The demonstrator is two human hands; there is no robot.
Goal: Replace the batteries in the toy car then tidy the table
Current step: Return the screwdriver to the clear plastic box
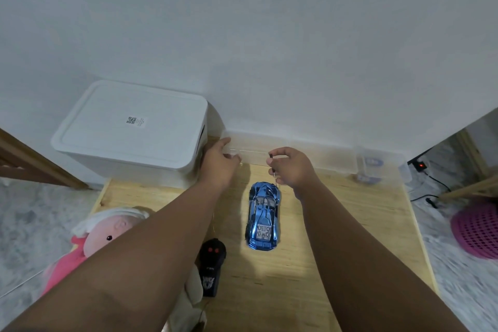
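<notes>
Two hands out: right grip [289, 167] pinching screwdriver [272, 170] just above toy car [263, 219]; left grip [221, 163] open.

Domestic room, likely a home: plush doll [107, 234] on a wooden counter [336, 224], white storage box [132, 129], pink laundry basket [477, 232], grey carpet [40, 213].

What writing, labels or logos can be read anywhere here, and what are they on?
No words are legible.
White lidded storage box: sticker with a QR code, its print too small to read.
Black remote control: a face-like emblem and blurred small print.
Shiny blue toy car: similar emblem, no readable text.
</notes>
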